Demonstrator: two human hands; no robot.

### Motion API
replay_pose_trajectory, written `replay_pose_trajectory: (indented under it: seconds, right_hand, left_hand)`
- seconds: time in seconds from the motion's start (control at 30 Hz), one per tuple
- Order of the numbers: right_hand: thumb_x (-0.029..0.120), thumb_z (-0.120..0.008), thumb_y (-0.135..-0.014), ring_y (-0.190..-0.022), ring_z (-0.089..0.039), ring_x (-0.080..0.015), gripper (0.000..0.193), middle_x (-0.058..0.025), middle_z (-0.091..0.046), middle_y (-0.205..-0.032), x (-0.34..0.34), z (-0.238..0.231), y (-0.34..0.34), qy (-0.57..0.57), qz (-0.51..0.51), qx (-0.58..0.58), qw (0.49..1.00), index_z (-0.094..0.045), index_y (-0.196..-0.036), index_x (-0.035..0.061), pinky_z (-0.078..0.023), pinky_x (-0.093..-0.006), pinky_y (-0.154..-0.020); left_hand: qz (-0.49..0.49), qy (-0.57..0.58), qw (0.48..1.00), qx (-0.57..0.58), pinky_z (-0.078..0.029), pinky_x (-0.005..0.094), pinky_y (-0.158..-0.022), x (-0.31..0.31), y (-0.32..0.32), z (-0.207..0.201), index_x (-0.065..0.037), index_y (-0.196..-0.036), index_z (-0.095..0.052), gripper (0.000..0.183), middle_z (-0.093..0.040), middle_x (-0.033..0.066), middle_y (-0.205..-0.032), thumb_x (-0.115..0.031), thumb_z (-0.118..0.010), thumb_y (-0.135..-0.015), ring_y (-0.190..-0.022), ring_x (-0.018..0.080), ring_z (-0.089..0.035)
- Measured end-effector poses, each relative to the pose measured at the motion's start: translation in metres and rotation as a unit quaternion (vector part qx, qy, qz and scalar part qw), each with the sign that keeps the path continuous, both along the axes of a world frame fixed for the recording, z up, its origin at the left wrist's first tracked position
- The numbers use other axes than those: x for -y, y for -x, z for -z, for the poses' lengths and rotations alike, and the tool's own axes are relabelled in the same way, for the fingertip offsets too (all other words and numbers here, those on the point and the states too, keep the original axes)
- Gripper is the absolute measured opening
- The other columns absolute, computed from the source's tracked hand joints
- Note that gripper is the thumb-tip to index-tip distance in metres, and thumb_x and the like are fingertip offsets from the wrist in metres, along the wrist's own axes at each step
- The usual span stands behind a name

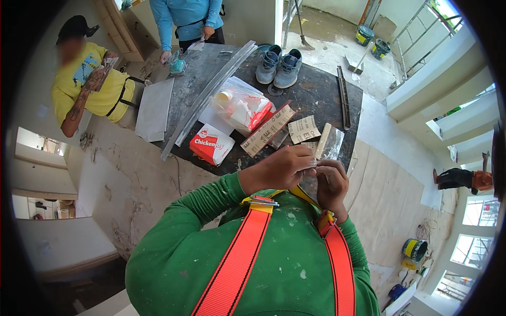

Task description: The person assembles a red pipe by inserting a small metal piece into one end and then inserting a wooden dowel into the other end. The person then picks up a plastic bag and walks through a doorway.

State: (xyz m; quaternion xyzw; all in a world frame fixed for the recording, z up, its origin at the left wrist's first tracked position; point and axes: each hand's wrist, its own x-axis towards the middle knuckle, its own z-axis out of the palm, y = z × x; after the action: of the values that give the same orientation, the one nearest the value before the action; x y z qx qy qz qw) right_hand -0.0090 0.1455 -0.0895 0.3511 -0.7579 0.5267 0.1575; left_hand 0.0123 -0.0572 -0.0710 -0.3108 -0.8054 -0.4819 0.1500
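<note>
My left hand (284, 166) and my right hand (332, 187) meet in front of my chest, over the near edge of the dark table (321, 95). Fingertips and thumbs are pinched close together; whatever is between them is too small to make out. Just beyond the hands lies a flat tool with a pale handle (322, 141) and a greyish blade. Beside it are a brown sandpaper piece (304, 129) and a long strip of sandpaper (268, 130), which seems wrapped round a flat block.
A red and white food box (212, 144), a plastic bag (243, 108), long metal channels (211, 95) and grey shoes (286, 68) crowd the table. A person in blue (185, 21) has a hand by a teal sander (177, 65). Another person in yellow (97, 79) stands left.
</note>
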Motion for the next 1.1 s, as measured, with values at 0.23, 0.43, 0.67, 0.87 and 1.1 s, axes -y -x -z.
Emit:
replay_pose_trajectory:
  seconds: [0.23, 0.43, 0.67, 0.87, 1.1]
  right_hand:
    - [-0.012, -0.077, -0.084, -0.090, -0.074, -0.0244, 0.021, -0.0131, -0.073, -0.099, 0.001, 0.010, -0.003, 0.044, 0.012, 0.059, 0.997, -0.065, -0.092, 0.0028, -0.058, -0.0334, -0.077]
    - [-0.013, -0.074, -0.089, -0.096, -0.074, -0.0210, 0.037, -0.0148, -0.073, -0.100, 0.001, 0.017, -0.010, 0.241, -0.044, 0.276, 0.930, -0.050, -0.111, 0.0039, -0.058, -0.0303, -0.084]
    - [-0.006, -0.074, -0.094, -0.098, -0.071, -0.0178, 0.024, -0.0134, -0.073, -0.106, -0.010, 0.034, -0.003, 0.196, -0.111, 0.389, 0.893, -0.059, -0.112, -0.0011, -0.057, -0.0293, -0.089]
    - [0.002, -0.074, -0.097, -0.097, -0.070, -0.0150, 0.016, -0.0079, -0.074, -0.108, -0.001, 0.030, -0.008, 0.147, -0.089, 0.349, 0.921, -0.076, -0.111, -0.0035, -0.055, -0.0283, -0.089]
    - [0.003, -0.074, -0.097, -0.095, -0.070, -0.0142, 0.013, -0.0080, -0.075, -0.105, -0.004, 0.057, -0.009, 0.158, -0.091, 0.427, 0.886, -0.077, -0.108, -0.0037, -0.054, -0.0269, -0.086]
  left_hand:
    - [-0.012, -0.006, 0.999, -0.042, -0.048, 0.0448, -0.074, -0.008, 0.001, 0.008, 0.000, -0.089, -0.060, 0.017, -0.059, 0.0143, -0.086, -0.004, -0.076, -0.088, -0.083, 0.0351, -0.058]
    - [-0.019, -0.001, 0.999, -0.043, -0.047, 0.0429, -0.076, -0.010, -0.004, 0.012, -0.001, -0.089, -0.061, 0.015, -0.059, 0.0118, -0.085, -0.003, -0.076, -0.088, -0.082, 0.0328, -0.057]
    - [-0.028, 0.025, 0.997, -0.062, -0.046, 0.0422, -0.074, -0.010, -0.009, 0.007, -0.001, -0.090, -0.061, 0.011, -0.057, 0.0113, -0.083, -0.002, -0.073, -0.091, -0.080, 0.0323, -0.057]
    - [-0.119, -0.055, 0.991, -0.021, -0.046, 0.0424, -0.069, -0.018, -0.010, 0.037, 0.001, -0.085, -0.059, 0.013, -0.058, 0.0138, -0.081, -0.001, -0.068, -0.094, -0.077, 0.0342, -0.056]
    - [-0.121, -0.058, 0.991, -0.003, -0.045, 0.0452, -0.064, -0.017, -0.012, 0.047, 0.001, -0.083, -0.057, 0.016, -0.056, 0.0146, -0.078, -0.002, -0.067, -0.094, -0.071, 0.0363, -0.057]
